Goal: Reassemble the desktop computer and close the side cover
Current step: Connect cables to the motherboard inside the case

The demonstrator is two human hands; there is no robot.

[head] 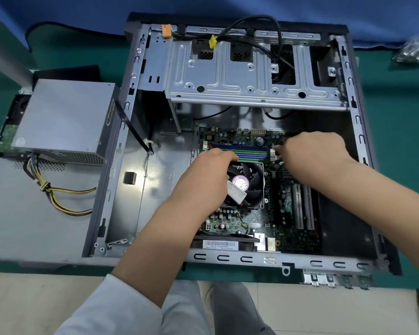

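Memory going in; most of the rebuild is left.

The open computer case (pixel 358 122) lies flat mid-counter, motherboard (pixel 252 228) fitted. The left hand (pixel 208 172) and right hand (pixel 312 151) press curled fingers at either end of the memory slots (pixel 240 151), probably seating a stick. The power supply (pixel 63 117) sits out on the side cover (pixel 22 213), left.

Repair workbench: green mat (pixel 397 131), loose power supply (pixel 63 119), bagged screws (pixel 415 50).
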